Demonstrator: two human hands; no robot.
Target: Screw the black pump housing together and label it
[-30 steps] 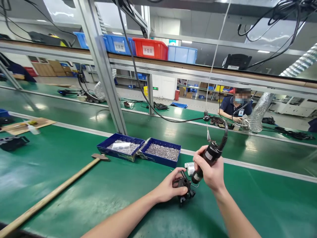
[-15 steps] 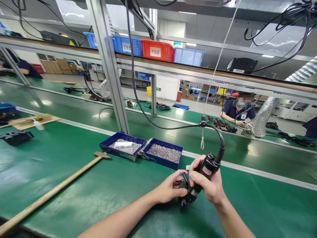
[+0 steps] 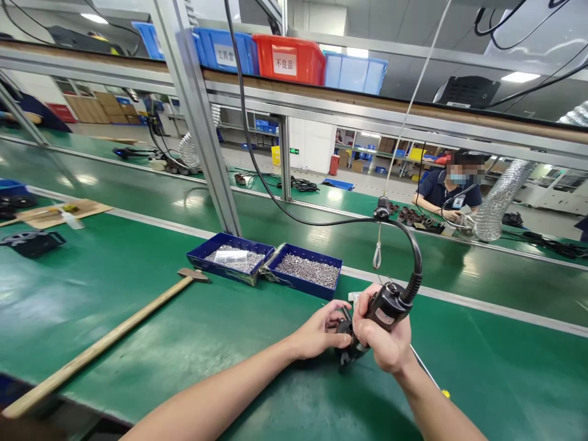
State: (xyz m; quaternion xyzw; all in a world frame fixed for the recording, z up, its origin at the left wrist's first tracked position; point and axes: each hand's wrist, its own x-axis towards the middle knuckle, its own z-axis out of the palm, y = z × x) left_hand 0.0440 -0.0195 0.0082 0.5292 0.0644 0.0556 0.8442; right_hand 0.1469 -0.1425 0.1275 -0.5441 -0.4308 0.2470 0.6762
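Note:
My right hand (image 3: 388, 346) is wrapped around a black corded electric screwdriver (image 3: 389, 306), which slants down and left. Its cable (image 3: 416, 263) arches up from the back end and is tied to a hanging cord. Close beside it, my left hand (image 3: 321, 334) grips a small black part (image 3: 344, 335) between thumb and fingers, low over the green bench. The tool's lower end meets the part, but the exact contact is hidden by my hands.
Two blue trays of screws, a left one (image 3: 209, 248) and a right one (image 3: 298, 288), stand beyond my hands. A long-handled hammer (image 3: 138, 324) lies to the left. A yellow-ended thin rod (image 3: 429, 370) is by my right forearm. Across the bench sits a co-worker (image 3: 443, 190).
The view has shifted slightly, so most of the scene sits higher. The thin rod now shows beside my right forearm. Both hands keep the same grips.

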